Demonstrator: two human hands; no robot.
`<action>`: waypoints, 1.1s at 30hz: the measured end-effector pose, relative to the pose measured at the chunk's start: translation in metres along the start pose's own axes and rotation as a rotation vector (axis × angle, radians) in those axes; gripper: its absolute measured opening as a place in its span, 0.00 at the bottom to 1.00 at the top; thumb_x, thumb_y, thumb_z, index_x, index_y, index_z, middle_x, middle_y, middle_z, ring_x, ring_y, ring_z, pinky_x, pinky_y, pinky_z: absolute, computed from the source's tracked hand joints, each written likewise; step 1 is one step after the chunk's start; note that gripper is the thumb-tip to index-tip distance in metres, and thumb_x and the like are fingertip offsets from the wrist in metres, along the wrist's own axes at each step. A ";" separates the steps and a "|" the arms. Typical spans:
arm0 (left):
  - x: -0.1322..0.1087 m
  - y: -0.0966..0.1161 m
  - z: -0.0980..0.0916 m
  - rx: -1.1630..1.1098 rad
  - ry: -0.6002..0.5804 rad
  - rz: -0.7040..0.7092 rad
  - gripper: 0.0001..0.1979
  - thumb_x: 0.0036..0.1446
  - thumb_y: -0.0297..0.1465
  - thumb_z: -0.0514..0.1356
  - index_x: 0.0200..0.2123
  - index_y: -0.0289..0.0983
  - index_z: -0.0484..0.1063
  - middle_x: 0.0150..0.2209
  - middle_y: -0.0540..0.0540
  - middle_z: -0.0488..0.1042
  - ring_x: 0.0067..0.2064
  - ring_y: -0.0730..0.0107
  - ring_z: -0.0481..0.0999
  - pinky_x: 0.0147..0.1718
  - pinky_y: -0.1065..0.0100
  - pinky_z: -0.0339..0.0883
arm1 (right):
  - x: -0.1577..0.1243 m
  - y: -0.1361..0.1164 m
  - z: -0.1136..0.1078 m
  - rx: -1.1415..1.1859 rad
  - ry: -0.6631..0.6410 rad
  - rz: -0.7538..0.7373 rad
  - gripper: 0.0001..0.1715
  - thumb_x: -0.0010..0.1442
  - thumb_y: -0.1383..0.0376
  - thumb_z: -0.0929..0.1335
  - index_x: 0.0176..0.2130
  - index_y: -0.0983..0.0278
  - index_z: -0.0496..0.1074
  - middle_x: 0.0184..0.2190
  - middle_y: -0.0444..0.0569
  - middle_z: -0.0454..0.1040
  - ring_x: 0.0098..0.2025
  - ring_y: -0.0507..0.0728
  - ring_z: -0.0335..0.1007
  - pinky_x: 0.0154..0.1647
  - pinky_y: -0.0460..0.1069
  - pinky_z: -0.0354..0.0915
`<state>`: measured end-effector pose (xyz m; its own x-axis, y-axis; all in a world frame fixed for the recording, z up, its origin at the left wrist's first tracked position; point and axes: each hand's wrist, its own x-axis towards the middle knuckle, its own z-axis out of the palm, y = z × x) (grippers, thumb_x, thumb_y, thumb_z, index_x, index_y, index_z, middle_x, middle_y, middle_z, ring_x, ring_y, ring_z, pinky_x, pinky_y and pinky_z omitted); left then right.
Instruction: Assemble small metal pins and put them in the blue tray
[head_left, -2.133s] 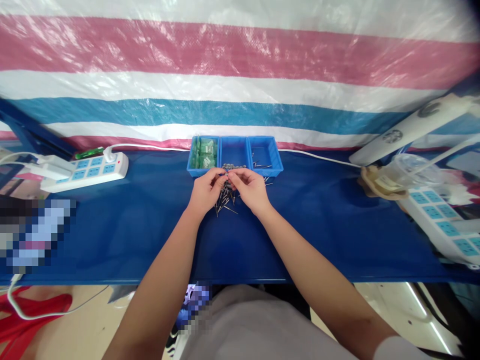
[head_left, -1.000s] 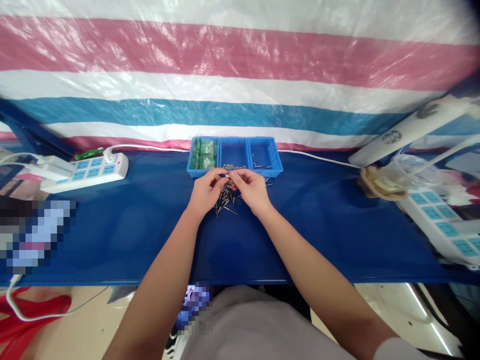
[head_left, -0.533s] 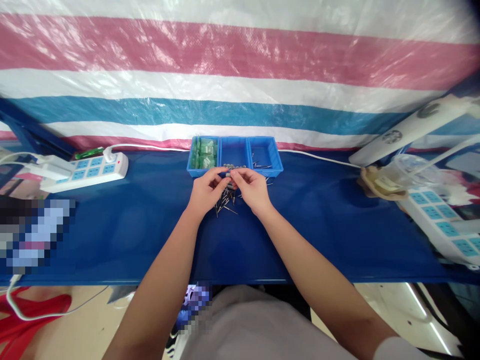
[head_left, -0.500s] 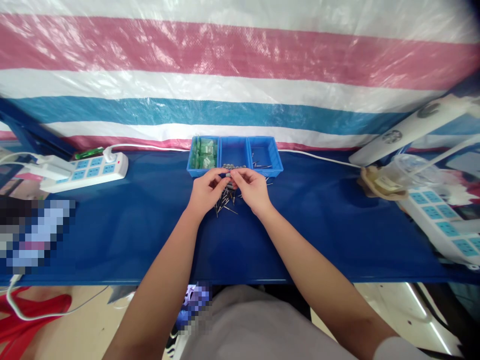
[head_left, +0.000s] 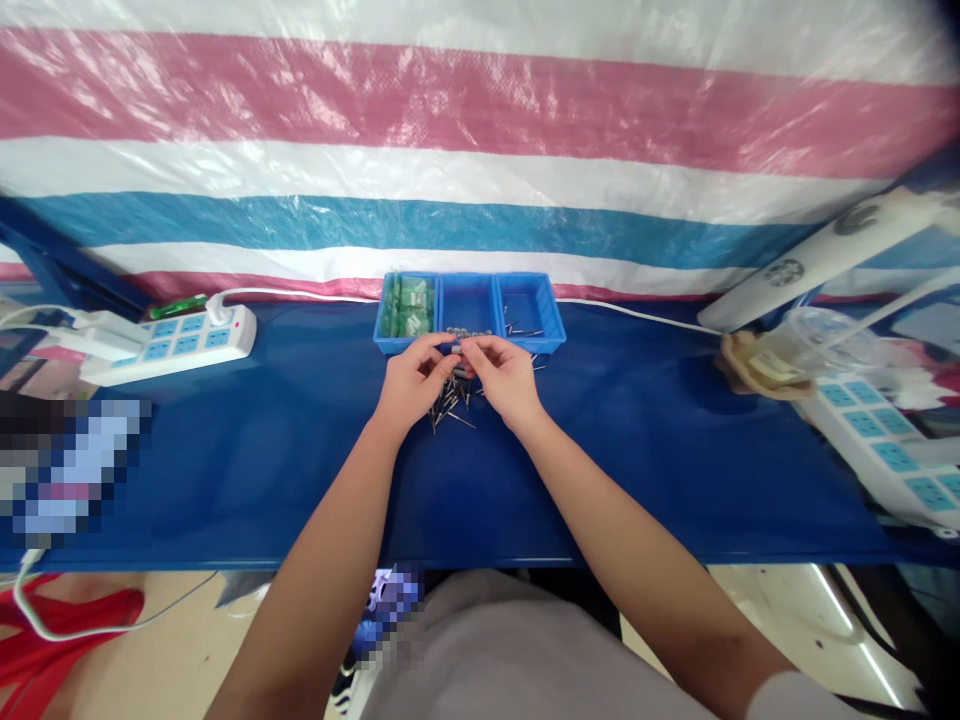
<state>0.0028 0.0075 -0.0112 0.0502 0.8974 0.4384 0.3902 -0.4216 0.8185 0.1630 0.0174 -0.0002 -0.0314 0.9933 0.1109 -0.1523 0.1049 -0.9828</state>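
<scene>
Two hands meet fingertip to fingertip over a small grey metal piece.
The left hand and right hand both pinch the piece between thumb and fingers, above the blue table. Reckoned from that grip, a loose heap of thin metal rods lies just below at six o'clock. At twelve stands the middle blue bin, with round metal pieces by its near edge; whether inside or in front, I cannot tell. The left bin, at eleven, holds green packets; the right bin, between one and two, holds a few rods. Farther out, a white power strip lies at nine and a clear cup at three.
</scene>
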 end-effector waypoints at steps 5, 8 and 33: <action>0.001 -0.002 0.000 0.005 -0.003 0.002 0.11 0.65 0.38 0.63 0.46 0.40 0.77 0.24 0.54 0.74 0.24 0.75 0.71 0.29 0.70 0.67 | 0.000 -0.002 -0.001 -0.033 -0.009 -0.013 0.22 0.55 0.46 0.76 0.34 0.62 0.79 0.26 0.45 0.77 0.27 0.52 0.69 0.31 0.50 0.68; 0.001 -0.003 0.000 0.027 -0.006 -0.009 0.11 0.67 0.39 0.61 0.45 0.40 0.76 0.26 0.53 0.75 0.26 0.73 0.74 0.31 0.70 0.69 | -0.002 -0.003 0.001 -0.038 -0.028 -0.028 0.23 0.54 0.46 0.76 0.36 0.62 0.79 0.29 0.46 0.79 0.29 0.53 0.71 0.33 0.50 0.70; 0.000 -0.001 -0.001 -0.022 -0.026 -0.033 0.15 0.67 0.43 0.60 0.40 0.38 0.76 0.27 0.50 0.76 0.27 0.71 0.75 0.29 0.70 0.69 | -0.003 -0.004 0.002 -0.009 -0.049 -0.030 0.23 0.54 0.45 0.76 0.36 0.62 0.78 0.28 0.45 0.78 0.28 0.52 0.70 0.33 0.50 0.70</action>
<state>0.0014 0.0079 -0.0110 0.0618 0.9139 0.4012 0.3714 -0.3942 0.8406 0.1620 0.0137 0.0036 -0.0758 0.9862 0.1471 -0.1446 0.1351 -0.9802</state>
